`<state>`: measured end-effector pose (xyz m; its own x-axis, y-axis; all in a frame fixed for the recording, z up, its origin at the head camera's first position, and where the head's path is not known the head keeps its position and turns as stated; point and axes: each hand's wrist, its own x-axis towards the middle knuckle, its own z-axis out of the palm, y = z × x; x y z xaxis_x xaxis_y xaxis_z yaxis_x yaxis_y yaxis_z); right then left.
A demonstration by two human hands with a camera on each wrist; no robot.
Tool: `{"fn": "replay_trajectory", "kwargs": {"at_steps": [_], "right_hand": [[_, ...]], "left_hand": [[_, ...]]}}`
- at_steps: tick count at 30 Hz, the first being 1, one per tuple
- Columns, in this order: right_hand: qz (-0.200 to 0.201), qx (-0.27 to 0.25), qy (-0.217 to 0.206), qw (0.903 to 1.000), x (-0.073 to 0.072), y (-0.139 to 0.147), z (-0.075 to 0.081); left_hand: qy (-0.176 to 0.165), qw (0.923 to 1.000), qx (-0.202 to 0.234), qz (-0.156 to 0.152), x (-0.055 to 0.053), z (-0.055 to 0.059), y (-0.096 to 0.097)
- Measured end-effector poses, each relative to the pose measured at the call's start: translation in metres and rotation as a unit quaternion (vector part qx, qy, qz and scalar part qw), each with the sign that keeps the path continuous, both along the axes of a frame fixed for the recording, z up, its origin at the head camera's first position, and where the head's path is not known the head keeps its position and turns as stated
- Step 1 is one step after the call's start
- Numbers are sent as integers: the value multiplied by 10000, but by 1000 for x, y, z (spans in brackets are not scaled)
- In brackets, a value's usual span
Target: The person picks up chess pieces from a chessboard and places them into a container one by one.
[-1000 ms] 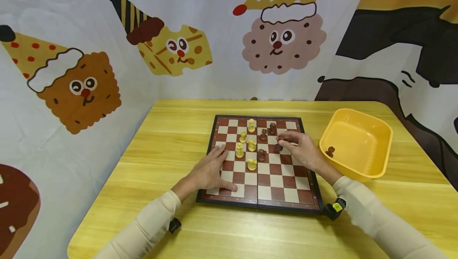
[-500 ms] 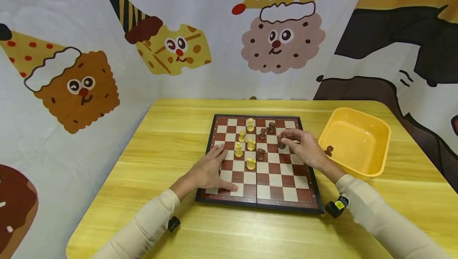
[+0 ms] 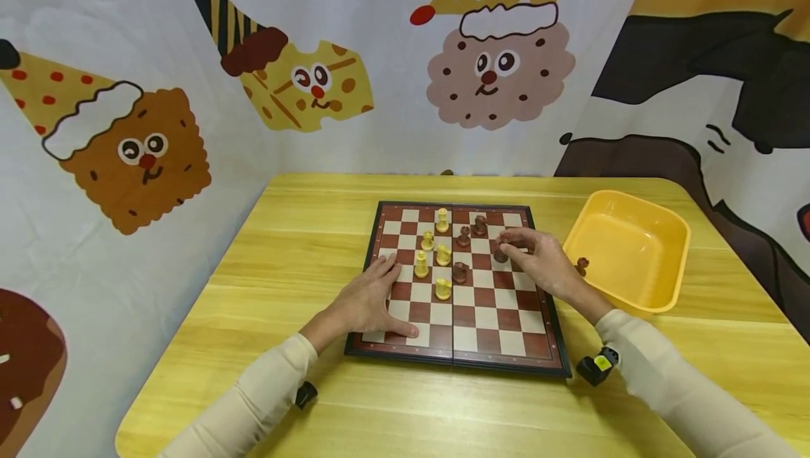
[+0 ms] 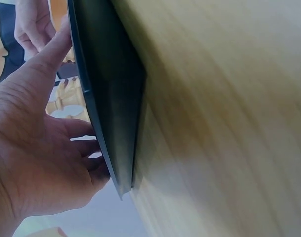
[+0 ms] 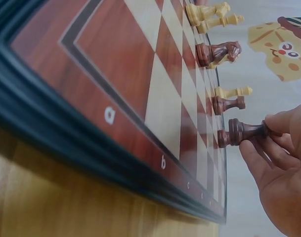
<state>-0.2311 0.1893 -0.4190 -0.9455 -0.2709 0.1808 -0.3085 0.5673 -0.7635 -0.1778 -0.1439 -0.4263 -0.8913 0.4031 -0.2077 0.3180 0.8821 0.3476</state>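
My right hand [image 3: 541, 261] pinches a dark brown chess piece [image 5: 246, 131] by its top between thumb and fingers, over the right half of the chessboard [image 3: 484, 338]. Its round base shows below the fingertips, overlapping another dark piece in the right wrist view. My left hand [image 3: 370, 300] lies spread on the board's left side, thumb near the front; in the left wrist view it reaches over the dark board edge [image 4: 113, 98]. Between the hands stand several cream pieces, including a knight [image 3: 444, 289], and dark pieces, including a knight [image 3: 460, 273].
A yellow plastic bin [image 3: 623, 254] stands right of the board, with a small dark chess piece [image 3: 581, 266] inside. Everything rests on a wood-grain table [image 3: 278, 254]. A curtain with cartoon figures [image 3: 386, 141] hangs behind it.
The dark piece pinched in my right hand has shifted slightly to the right over the board. My left hand has stayed in place on the board.
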Motion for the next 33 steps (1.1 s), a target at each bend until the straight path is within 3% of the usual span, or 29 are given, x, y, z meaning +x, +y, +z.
{"fn": "replay_trajectory", "kwargs": {"at_steps": [8,22,33], "right_hand": [[39,-16,30,10000,3,5,-4],[-312,93,177,9993,2,10,4],[-257,123,298,9992,3,20,3]], "left_hand": [[-8,10000,-14,7,0,0,1],[-1,9999,68,92,2,-2,1],[-47,10000,56,57,1,-1,1]]}}
